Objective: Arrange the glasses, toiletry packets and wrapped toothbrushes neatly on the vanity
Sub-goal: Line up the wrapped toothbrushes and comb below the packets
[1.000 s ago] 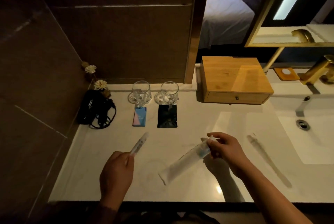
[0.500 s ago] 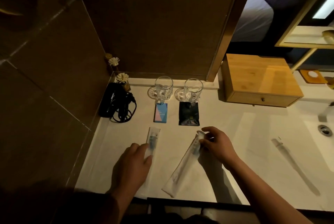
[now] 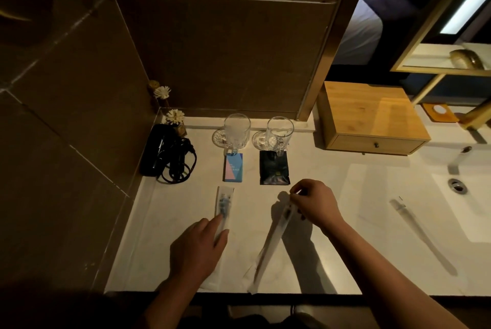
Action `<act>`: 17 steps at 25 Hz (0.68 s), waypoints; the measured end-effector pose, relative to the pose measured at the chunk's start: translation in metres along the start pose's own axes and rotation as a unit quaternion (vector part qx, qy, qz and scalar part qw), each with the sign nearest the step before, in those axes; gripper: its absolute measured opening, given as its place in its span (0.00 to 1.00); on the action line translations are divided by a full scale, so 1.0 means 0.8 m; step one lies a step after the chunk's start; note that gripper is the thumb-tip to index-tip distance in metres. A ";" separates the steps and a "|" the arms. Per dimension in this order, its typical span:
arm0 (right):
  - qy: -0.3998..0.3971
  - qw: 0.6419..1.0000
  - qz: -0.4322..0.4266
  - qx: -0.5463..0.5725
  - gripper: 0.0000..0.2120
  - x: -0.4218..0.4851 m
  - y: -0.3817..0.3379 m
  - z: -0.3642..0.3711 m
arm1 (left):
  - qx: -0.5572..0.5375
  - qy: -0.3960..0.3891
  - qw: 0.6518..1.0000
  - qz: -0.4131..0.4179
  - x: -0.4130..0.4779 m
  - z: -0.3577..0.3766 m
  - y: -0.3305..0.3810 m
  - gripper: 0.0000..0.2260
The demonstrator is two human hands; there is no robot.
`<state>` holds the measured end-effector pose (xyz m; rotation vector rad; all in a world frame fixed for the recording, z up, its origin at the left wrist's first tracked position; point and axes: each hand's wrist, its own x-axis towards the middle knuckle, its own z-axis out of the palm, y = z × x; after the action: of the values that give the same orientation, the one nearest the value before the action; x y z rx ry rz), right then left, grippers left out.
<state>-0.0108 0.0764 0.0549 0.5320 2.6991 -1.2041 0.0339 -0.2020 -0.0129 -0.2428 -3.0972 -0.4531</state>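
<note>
Two clear glasses [image 3: 237,129] [image 3: 279,132] stand on coasters at the back of the white vanity [image 3: 372,196]. A blue and pink packet [image 3: 233,168] lies in front of the left glass, and a black packet [image 3: 274,170] in front of the right one. One wrapped toothbrush [image 3: 224,202] lies flat below the blue packet, its lower part under my left hand [image 3: 199,246], between thumb and fingers. My right hand [image 3: 313,201] pinches the top end of the second wrapped toothbrush [image 3: 273,238], which slants down to the front edge.
A black hair dryer with coiled cord [image 3: 164,153] and small flowers [image 3: 175,116] fill the back left corner by the wall. A wooden drawer box [image 3: 372,116] stands right of the glasses. A long thin translucent item [image 3: 419,233] lies beside the basin [image 3: 473,211].
My left hand lowered its toothbrush flat onto the counter below the blue packet. My right hand swung its toothbrush from a slant nearer to upright, below the black packet.
</note>
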 end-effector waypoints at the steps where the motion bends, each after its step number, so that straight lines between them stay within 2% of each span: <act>1: 0.003 0.999 -0.001 0.035 0.02 -0.002 -0.007 0.003 | -0.001 0.000 1.000 -0.004 0.001 0.000 0.001 0.20; 4: -0.015 0.982 0.006 0.187 0.05 -0.015 -0.018 0.016 | -0.016 0.005 1.000 -0.006 0.001 -0.001 0.000 0.19; 6: -0.012 0.977 0.009 0.214 0.04 -0.027 -0.008 0.024 | -0.024 0.005 1.000 -0.003 0.001 0.000 -0.002 0.18; 8: -0.001 0.986 0.018 0.165 0.03 -0.041 0.008 0.033 | -0.031 0.007 1.000 -0.002 0.001 0.001 -0.004 0.17; 10: -0.003 0.999 0.009 0.048 0.09 -0.050 0.015 0.049 | -0.030 0.013 0.999 -0.002 0.002 0.002 -0.003 0.16; 13: -0.010 0.995 -0.002 -0.103 0.17 -0.054 0.004 0.079 | -0.026 0.023 0.999 -0.002 0.004 0.005 -0.002 0.15; 15: -0.009 0.990 0.013 -0.139 0.19 -0.052 -0.003 0.093 | -0.027 0.022 0.999 -0.006 0.004 0.005 -0.003 0.15; 17: -0.013 0.992 0.035 -0.124 0.17 -0.049 -0.003 0.098 | -0.029 0.017 0.999 -0.014 0.003 0.003 -0.003 0.15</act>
<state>0.0232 0.0067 0.0141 0.5651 2.7289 -0.8364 0.0313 -0.2029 -0.0161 -0.1901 -3.0616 -0.5426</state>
